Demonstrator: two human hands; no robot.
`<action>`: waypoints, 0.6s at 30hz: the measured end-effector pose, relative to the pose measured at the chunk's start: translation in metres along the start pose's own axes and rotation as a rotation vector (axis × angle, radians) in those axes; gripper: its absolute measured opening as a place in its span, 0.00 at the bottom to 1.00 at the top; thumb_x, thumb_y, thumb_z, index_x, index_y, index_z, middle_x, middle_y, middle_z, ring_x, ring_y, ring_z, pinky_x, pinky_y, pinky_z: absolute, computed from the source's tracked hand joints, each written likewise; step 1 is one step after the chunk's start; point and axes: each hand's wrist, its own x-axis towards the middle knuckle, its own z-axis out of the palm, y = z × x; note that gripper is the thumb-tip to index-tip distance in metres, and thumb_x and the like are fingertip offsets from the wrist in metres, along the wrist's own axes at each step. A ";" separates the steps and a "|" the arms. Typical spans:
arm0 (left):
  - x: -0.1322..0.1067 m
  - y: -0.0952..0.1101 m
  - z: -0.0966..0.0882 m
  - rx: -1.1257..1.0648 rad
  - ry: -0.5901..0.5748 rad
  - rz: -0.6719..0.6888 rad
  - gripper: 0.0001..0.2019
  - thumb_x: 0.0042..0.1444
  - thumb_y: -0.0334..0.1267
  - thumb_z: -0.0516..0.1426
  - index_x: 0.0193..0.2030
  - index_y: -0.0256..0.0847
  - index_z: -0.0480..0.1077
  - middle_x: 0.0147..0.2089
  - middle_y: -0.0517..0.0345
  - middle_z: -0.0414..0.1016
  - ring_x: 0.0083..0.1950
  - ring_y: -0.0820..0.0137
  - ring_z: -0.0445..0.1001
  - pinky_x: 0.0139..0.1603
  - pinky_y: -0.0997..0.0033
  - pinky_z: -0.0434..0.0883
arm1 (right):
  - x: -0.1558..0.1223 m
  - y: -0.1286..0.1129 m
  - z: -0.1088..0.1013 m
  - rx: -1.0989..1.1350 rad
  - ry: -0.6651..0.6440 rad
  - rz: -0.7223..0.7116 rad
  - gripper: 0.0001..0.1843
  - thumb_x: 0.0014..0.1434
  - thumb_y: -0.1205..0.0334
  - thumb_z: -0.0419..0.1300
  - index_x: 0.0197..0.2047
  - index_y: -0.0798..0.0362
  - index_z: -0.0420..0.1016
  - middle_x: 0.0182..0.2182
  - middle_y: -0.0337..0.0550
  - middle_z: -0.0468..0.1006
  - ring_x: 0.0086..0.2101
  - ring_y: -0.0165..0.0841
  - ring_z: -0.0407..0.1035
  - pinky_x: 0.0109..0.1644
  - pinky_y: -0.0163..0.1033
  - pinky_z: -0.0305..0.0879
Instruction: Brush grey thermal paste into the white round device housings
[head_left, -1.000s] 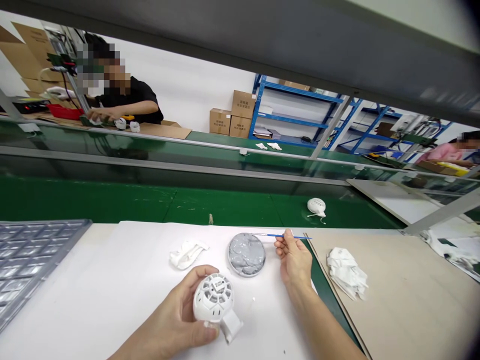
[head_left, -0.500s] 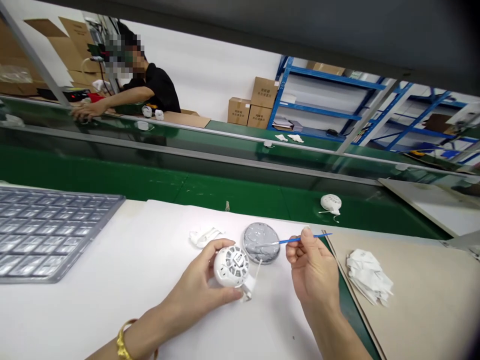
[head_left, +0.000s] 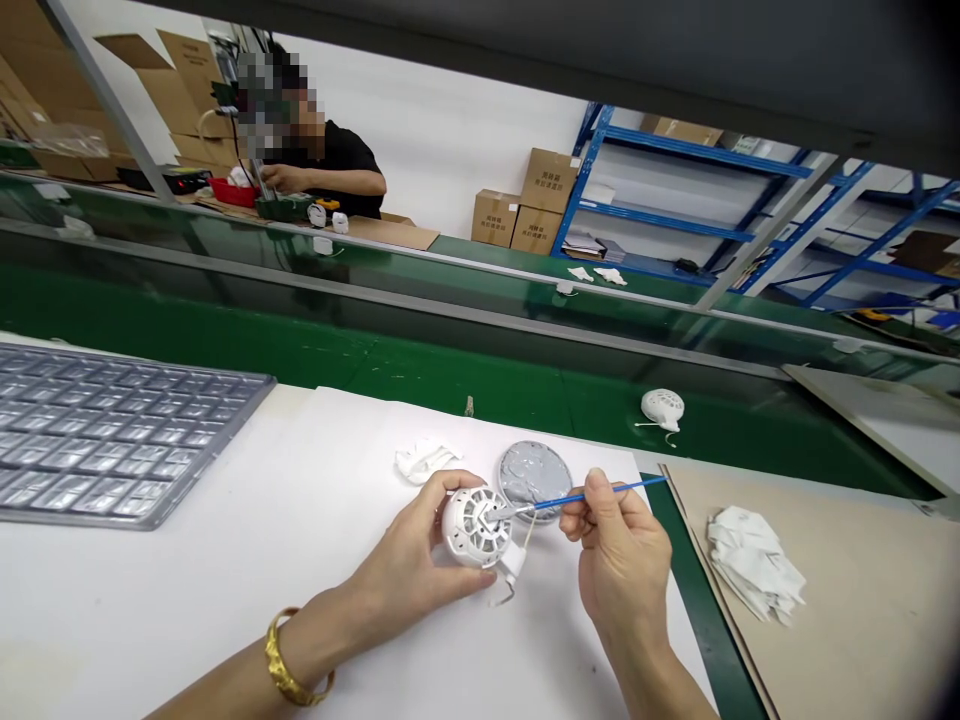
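A round white vented housing [head_left: 466, 545] with a short stem and a thin wire is held by my left hand [head_left: 409, 560], thumb below and fingers above. Between the thumb and fingers of my right hand [head_left: 626, 550] is a thin blue-handled brush [head_left: 566, 499], its tip on the middle of the housing's vented face. Just behind the housing lies a round dish of grey paste [head_left: 534, 472], partly hidden by the brush. A crumpled white tissue [head_left: 427, 462] rests beyond my left fingers.
A clear plastic tray [head_left: 120, 430] with many pockets lies at the left. Another white housing [head_left: 663, 408] sits on the green surface beyond the white sheet. Crumpled tissues [head_left: 754, 562] lie on brown board at the right. Across the bench sits a co-worker [head_left: 352, 170].
The brush tip has moved from the paste dish to the face of the housing in my left hand. The co-worker's arm has drawn back, and the camera view has shifted a little.
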 end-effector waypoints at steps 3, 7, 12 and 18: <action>0.000 0.000 0.000 -0.008 -0.008 0.004 0.28 0.43 0.28 0.64 0.50 0.47 0.60 0.49 0.57 0.68 0.51 0.62 0.69 0.49 0.66 0.68 | -0.001 0.001 0.000 -0.012 -0.003 -0.005 0.18 0.50 0.48 0.65 0.25 0.56 0.70 0.20 0.41 0.72 0.21 0.29 0.65 0.25 0.34 0.61; 0.000 0.001 -0.001 -0.028 -0.018 -0.002 0.28 0.44 0.28 0.64 0.50 0.48 0.59 0.48 0.58 0.68 0.50 0.64 0.69 0.50 0.66 0.68 | -0.001 0.002 -0.001 -0.040 -0.011 -0.027 0.18 0.50 0.48 0.65 0.25 0.56 0.71 0.20 0.42 0.73 0.21 0.29 0.65 0.25 0.35 0.61; 0.000 0.001 -0.002 -0.052 -0.021 -0.016 0.28 0.44 0.27 0.64 0.50 0.48 0.59 0.48 0.58 0.68 0.50 0.64 0.69 0.50 0.67 0.68 | -0.002 0.002 -0.003 -0.097 -0.013 -0.051 0.19 0.50 0.48 0.65 0.25 0.56 0.71 0.20 0.42 0.73 0.21 0.29 0.65 0.26 0.35 0.61; 0.000 0.000 -0.003 -0.047 -0.004 -0.018 0.28 0.44 0.27 0.64 0.50 0.48 0.59 0.48 0.59 0.67 0.51 0.64 0.69 0.49 0.67 0.68 | 0.001 0.001 -0.004 -0.091 0.022 -0.081 0.19 0.48 0.47 0.66 0.23 0.56 0.71 0.18 0.42 0.72 0.19 0.29 0.64 0.24 0.35 0.61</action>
